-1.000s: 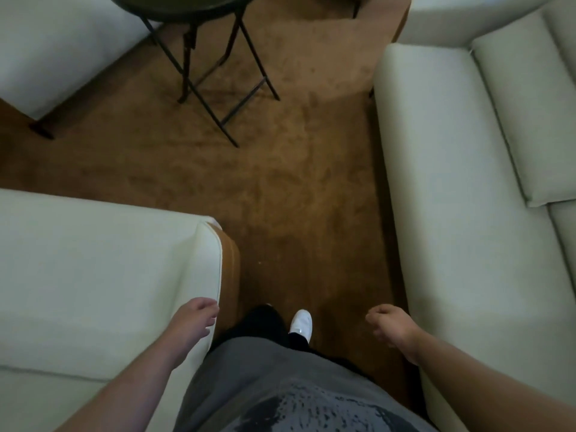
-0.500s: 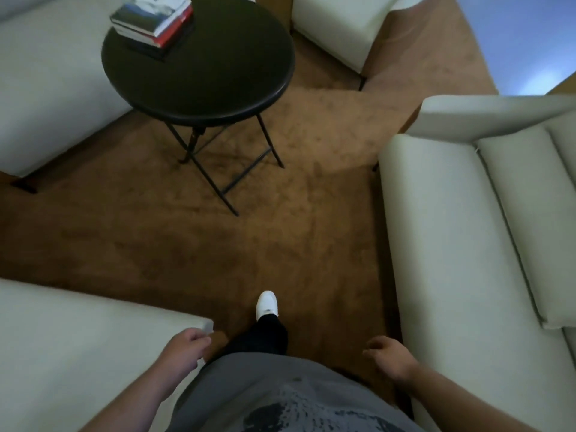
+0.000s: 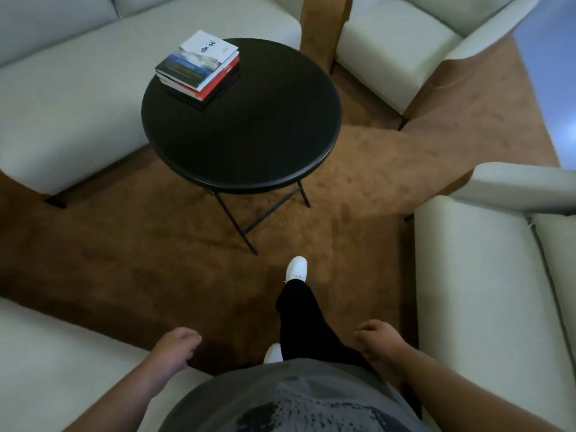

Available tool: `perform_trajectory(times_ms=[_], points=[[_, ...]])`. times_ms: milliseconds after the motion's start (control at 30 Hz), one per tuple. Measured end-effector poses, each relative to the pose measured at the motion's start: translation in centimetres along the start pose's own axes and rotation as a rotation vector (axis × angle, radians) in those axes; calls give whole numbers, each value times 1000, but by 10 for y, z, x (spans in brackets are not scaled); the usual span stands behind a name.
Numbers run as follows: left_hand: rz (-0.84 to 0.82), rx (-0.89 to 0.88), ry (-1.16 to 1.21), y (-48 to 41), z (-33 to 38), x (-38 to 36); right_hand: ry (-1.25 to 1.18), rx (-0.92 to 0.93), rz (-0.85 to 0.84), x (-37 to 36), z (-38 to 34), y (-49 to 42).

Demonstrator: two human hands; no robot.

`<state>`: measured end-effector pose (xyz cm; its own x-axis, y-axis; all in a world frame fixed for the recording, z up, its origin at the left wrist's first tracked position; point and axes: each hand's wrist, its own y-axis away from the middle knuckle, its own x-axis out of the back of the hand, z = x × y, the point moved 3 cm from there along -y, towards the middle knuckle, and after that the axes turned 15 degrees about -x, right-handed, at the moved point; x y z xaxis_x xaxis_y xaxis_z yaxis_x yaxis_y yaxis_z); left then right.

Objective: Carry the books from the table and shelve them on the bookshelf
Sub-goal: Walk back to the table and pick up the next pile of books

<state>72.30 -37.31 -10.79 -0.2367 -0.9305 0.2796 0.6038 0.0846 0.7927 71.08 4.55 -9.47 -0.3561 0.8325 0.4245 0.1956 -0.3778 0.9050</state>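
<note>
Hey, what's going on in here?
A person stands mid-stride on the brown carpet, one white shoe forward, facing a round black table. A stack of books lies near the table's far left edge, untouched. The left hand and right hand hang loosely curled and hold nothing.

Books [image 3: 199, 68] on table's [image 3: 249, 145] far-left edge
</note>
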Motion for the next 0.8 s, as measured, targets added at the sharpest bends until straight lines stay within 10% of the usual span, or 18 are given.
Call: perform_trajectory(times_ms=[300,800], points=[[92,193,72,-71,81,53,185,-17,-63,64,-162,-41],[382,-198,429,-189,313,227,122,296,-207,26,-485,33]])
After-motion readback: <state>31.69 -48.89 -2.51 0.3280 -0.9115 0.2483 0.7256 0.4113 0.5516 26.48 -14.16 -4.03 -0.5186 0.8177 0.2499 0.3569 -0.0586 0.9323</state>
